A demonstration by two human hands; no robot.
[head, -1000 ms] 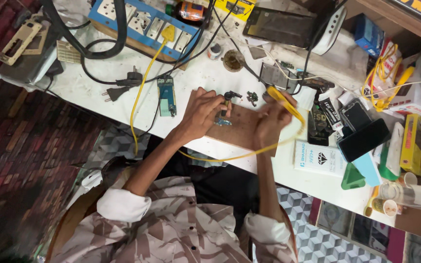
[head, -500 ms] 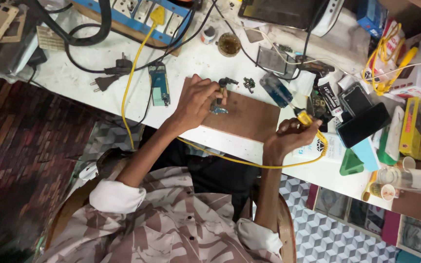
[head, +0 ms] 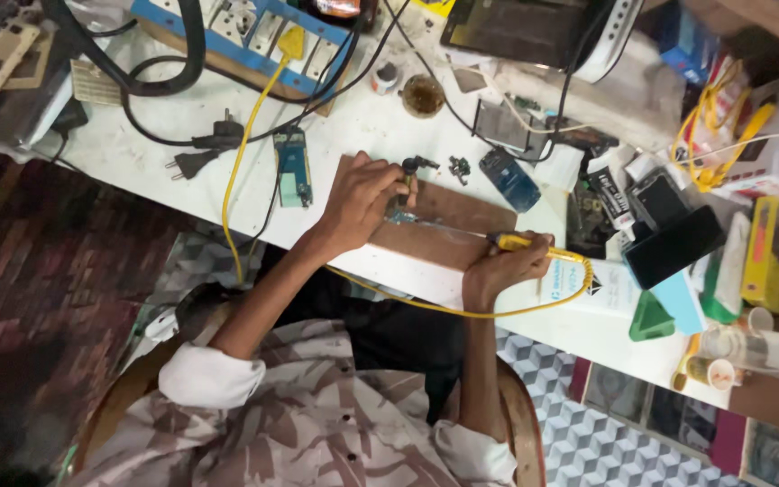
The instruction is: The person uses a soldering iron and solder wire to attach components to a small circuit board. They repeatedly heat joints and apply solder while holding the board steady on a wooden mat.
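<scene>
My left hand (head: pixel 361 200) rests on the near-left end of a brown wooden board (head: pixel 448 230) and pinches a small dark part (head: pixel 405 194) against it. My right hand (head: pixel 507 269) grips the yellow handle of a soldering iron (head: pixel 517 242), whose thin metal tip points left across the board toward the part. The iron's yellow cable (head: pixel 426 304) loops under my wrists and runs up the white bench (head: pixel 173 117) to a yellow plug (head: pixel 291 41) in a blue socket strip (head: pixel 245 36).
Small dark screws or parts (head: pixel 458 166) and a blue circuit board (head: pixel 509 179) lie beyond the board. A blue tester (head: pixel 293 166) and black plug (head: pixel 193 162) sit left. Phones (head: pixel 673 243), boxes, a green wedge (head: pixel 651 319) and bottles crowd the right. A round tin (head: pixel 423 95) stands behind.
My right hand swung away to the right, then came back, and now holds the yellow iron with its tip aimed at the part. My left hand stayed on the board.
</scene>
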